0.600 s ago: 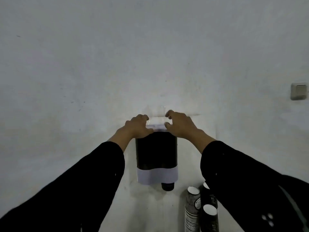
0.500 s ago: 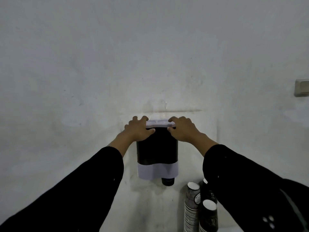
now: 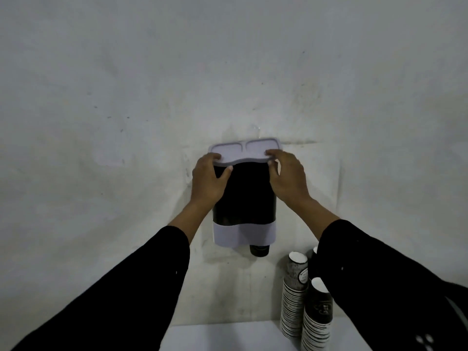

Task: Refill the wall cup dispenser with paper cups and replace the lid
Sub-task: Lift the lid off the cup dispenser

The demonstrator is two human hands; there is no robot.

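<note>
A wall cup dispenser [image 3: 244,196] with a dark front and a white lower band hangs on the grey wall. Its pale lid [image 3: 244,150] lies flat on top, with two shallow recesses showing. My left hand [image 3: 208,181] grips the lid's left end, thumb under the edge against the dark front. My right hand [image 3: 287,177] grips the lid's right end the same way. A dark cup bottom [image 3: 258,250] pokes out below the dispenser. Stacks of paper cups [image 3: 295,297] stand at the lower right, partly hidden by my right sleeve.
A white surface [image 3: 222,336] lies below the dispenser and carries the cup stacks. My black sleeves fill the lower left and lower right of the view. The wall around the dispenser is bare and stained.
The view has shifted, so the lid's top face shows fully. My hands have slid from on top of the lid to its two ends, lower on the dispenser's sides.
</note>
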